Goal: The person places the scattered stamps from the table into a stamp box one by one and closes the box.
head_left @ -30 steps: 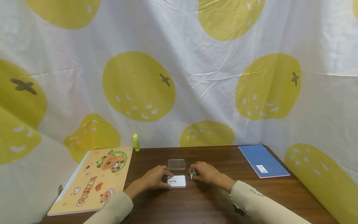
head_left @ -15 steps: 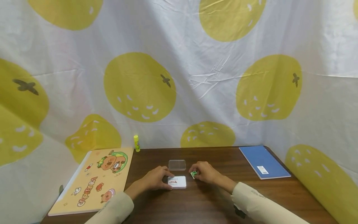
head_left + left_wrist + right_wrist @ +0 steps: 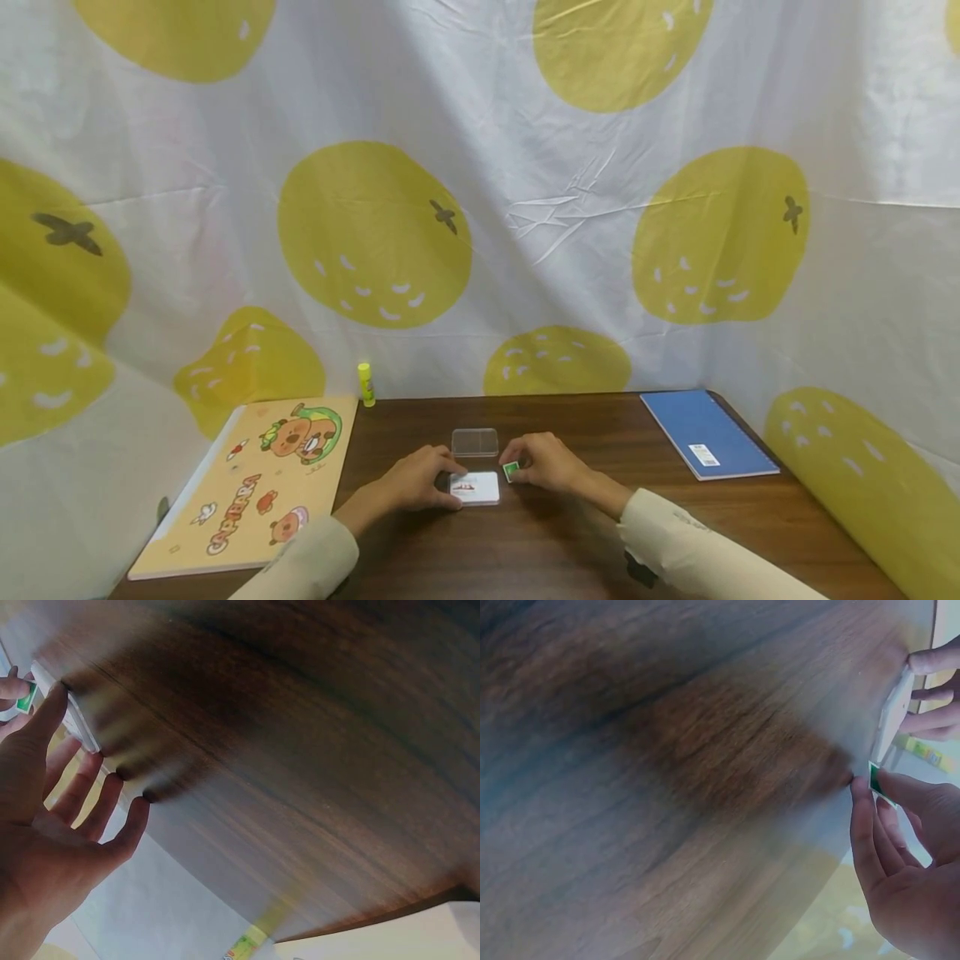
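A clear plastic case (image 3: 476, 488) holding white cards with a small red print on top lies on the table. My left hand (image 3: 420, 478) grips its left end, thumb at the near edge and forefinger at the far edge. Just beyond lies a second clear plastic piece (image 3: 475, 442), like a lid. My right hand (image 3: 551, 463) pinches a small green square with a white border (image 3: 511, 472) between thumb and fingers, close to the right end of the case. In the right wrist view the green square (image 3: 875, 778) stands tilted near the tabletop.
A capybara-covered notebook (image 3: 247, 487) lies at the left of the brown table (image 3: 585, 417). A yellow glue stick (image 3: 366, 385) stands at the back left. A blue spiral notebook (image 3: 705, 432) lies at the right. A fruit-print curtain (image 3: 525, 292) encloses the table.
My right hand has shifted slightly left with the green square, bringing it nearer the case. The left hand and the case have stayed in place.
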`<action>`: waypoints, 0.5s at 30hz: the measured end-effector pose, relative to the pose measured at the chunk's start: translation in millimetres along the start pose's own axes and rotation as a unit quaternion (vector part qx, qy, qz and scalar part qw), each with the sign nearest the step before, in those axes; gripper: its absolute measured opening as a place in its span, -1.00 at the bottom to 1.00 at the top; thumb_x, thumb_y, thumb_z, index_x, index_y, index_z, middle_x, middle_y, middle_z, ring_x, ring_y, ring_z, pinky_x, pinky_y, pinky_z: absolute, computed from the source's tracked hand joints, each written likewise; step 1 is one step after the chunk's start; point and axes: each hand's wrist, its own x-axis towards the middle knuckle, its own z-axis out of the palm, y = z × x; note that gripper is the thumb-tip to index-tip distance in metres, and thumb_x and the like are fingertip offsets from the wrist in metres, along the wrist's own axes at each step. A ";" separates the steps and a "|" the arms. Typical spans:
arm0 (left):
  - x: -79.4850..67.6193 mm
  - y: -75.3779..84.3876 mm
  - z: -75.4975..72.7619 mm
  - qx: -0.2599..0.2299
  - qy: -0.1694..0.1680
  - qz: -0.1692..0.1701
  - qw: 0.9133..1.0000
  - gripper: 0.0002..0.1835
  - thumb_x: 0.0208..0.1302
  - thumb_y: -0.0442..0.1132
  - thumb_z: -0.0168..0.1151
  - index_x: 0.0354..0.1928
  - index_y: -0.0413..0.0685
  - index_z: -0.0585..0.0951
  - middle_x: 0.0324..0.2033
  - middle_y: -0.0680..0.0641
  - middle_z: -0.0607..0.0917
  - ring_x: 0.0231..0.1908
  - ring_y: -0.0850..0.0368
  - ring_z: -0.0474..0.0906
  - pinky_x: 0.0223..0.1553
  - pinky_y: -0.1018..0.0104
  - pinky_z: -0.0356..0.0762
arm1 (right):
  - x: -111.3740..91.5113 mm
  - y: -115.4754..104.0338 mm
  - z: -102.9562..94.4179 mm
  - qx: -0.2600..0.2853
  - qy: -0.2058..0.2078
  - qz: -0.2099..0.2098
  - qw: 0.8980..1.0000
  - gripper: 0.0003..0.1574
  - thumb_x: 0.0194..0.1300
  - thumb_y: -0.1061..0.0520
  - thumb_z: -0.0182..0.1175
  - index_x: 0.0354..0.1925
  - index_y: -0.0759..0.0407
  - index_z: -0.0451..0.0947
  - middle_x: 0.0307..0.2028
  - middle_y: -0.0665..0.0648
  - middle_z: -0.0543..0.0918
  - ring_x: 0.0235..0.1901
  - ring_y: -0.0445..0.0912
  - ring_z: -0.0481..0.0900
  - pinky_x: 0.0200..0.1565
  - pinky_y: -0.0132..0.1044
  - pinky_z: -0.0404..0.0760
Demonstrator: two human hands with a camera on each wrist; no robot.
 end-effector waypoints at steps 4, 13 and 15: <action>0.0 1.2 -0.5 0.002 -0.001 -0.001 1.000 -0.47 0.10 0.02 0.62 0.08 -0.05 0.77 -0.08 -0.04 0.68 -0.05 0.01 0.58 -0.02 0.07 0.58 | 0.5 -3.5 -0.1 0.020 -0.004 0.017 1.000 -0.79 0.19 0.34 0.48 -0.17 0.20 0.78 -0.29 0.10 0.81 -0.36 -0.06 0.75 -0.31 -0.32 0.64; 0.3 0.6 0.1 0.004 -0.002 -0.002 1.000 -0.47 0.09 0.02 0.62 0.08 -0.05 0.78 -0.09 -0.02 0.68 -0.07 0.03 0.58 -0.03 0.08 0.58 | 3.2 -11.4 1.0 0.103 -0.004 0.022 0.994 -0.84 0.26 0.41 0.39 -0.16 0.31 0.77 -0.18 0.27 0.81 -0.47 0.02 0.77 -0.49 -0.39 0.65; 0.7 0.7 0.2 0.004 -0.002 0.000 1.000 -0.47 0.10 0.02 0.62 0.08 -0.06 0.77 -0.09 -0.02 0.68 -0.07 0.03 0.58 -0.03 0.08 0.58 | 4.3 -13.3 2.2 0.109 -0.003 0.026 0.994 -0.85 0.25 0.38 0.41 -0.18 0.29 0.78 -0.20 0.24 0.81 -0.44 -0.02 0.77 -0.48 -0.39 0.65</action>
